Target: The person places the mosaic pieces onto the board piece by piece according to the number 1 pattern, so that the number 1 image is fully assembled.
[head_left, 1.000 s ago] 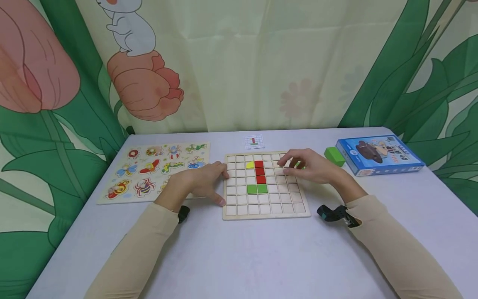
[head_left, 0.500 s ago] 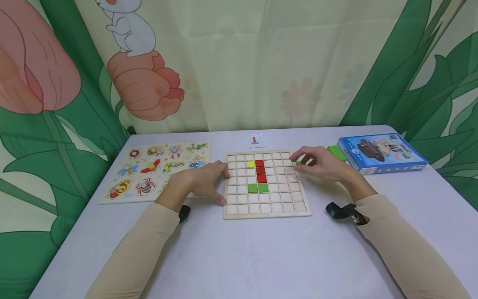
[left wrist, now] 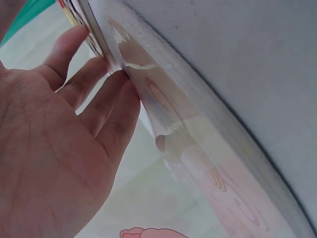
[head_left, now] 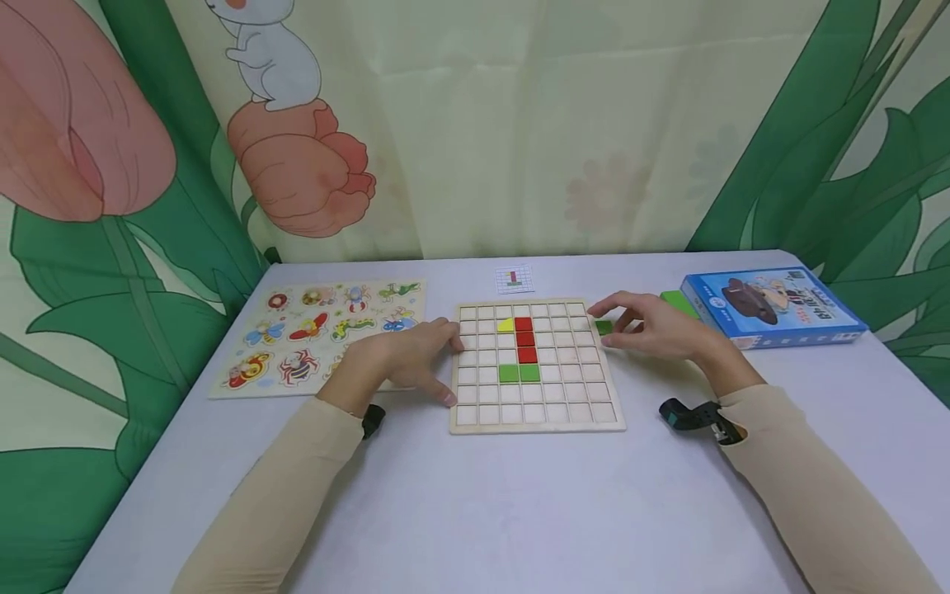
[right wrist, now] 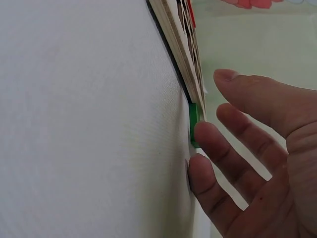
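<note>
A pale wooden grid board [head_left: 549,396] lies mid-table. In its cells are three red squares [head_left: 524,339], two green squares [head_left: 519,374] and a yellow piece [head_left: 506,326] beside the top red one. My left hand [head_left: 416,356] rests at the board's left edge, thumb and fingers spread. Just off the right edge lies a small green block [head_left: 604,327], also seen against the board's side in the right wrist view. My right hand [head_left: 653,326] hovers around this block, its fingers bent loosely and thumb apart. No grip on the block shows in the right wrist view.
A small pattern card [head_left: 514,279] lies behind the board. An insect puzzle board [head_left: 252,334] is at the left, partly under my left hand in view. Farther right, another green block [head_left: 679,304] stands against a blue box [head_left: 779,307].
My right hand has moved right, from over the board's right columns to beside its edge, uncovering more of the small green block. The left hand keeps its place; the view shifts slightly.
</note>
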### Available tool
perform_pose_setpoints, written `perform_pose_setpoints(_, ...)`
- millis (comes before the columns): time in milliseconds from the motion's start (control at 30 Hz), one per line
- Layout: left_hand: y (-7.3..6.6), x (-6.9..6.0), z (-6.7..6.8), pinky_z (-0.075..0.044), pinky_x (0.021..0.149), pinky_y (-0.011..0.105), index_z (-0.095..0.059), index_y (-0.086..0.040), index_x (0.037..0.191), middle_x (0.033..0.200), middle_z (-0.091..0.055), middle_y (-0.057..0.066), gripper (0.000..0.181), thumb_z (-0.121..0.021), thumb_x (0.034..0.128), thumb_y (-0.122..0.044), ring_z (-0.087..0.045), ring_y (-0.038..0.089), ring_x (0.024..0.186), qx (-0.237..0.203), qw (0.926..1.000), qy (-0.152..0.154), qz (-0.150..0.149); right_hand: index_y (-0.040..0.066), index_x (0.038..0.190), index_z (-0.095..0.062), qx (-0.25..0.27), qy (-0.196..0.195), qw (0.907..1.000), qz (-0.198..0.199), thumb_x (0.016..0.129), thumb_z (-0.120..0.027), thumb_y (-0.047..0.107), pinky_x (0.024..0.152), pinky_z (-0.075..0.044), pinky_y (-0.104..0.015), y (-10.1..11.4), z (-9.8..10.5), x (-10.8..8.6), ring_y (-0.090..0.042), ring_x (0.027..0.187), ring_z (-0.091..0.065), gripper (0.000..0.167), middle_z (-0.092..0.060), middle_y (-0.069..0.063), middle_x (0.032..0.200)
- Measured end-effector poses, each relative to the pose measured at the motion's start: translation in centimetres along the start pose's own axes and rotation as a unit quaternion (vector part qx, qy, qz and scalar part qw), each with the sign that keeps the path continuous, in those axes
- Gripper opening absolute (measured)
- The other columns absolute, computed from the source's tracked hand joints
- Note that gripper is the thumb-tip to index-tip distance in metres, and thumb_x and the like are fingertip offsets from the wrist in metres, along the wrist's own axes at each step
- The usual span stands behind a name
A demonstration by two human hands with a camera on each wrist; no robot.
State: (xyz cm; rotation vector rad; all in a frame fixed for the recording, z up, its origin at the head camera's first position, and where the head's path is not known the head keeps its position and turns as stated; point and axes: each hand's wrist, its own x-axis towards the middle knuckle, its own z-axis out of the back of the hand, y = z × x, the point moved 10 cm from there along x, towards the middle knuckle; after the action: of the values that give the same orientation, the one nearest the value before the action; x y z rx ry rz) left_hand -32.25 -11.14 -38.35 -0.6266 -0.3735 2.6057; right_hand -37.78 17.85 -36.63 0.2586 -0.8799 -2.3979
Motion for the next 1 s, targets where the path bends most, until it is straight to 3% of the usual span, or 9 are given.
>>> perform_pose_setpoints(367,-0.4,0.0,-0.1,-0.039,0.112,0.039,-0.05,-0.019,0.133,0.139,-0.047,-0.001,0.076,-0.092,0.0753,-0.043,-0.046,0.018,0.126,0.004,0.9999,0.01,0.008,0.01,0.137,-0.06,-0.011,-0.002,0.9998,-0.018,0.093,-0.077,0.013,0.08,-0.051,-0.027,-0.4,0.0,-0.5,-0.023,0.093,-0.061,0.047,-0.061,-0.014,0.132)
perform_pose_setpoints(767,-0.3,-0.2,0.1,-0.039,0.113,0.041,-0.051,-0.017,0.133,0.138,-0.048,0.0,0.075,-0.092,0.0753,-0.042,-0.047,0.019,0.128,-0.002,1.0,0.001,0.002,0.008,0.13,-0.065,-0.064,-0.003,0.9977,-0.025,0.094,-0.073,0.007,0.078,-0.05,-0.034,-0.4,-0.4,-0.6,-0.019,0.085,-0.059,0.036,-0.065,-0.01,0.113)
perform_pose_setpoints(1000,-0.3,0.0,0.0,-0.039,0.114,0.041,-0.051,-0.017,0.132,0.137,-0.048,0.0,0.075,-0.092,0.0754,-0.042,-0.047,0.019,0.128,-0.002,1.0,-0.001,-0.002,0.009,0.131,-0.064,-0.068,0.003,0.9975,-0.021,0.098,-0.069,0.006,0.082,-0.05,-0.038,0.3,-0.5,-1.3,-0.021,0.092,-0.06,0.034,-0.065,-0.01,0.116)
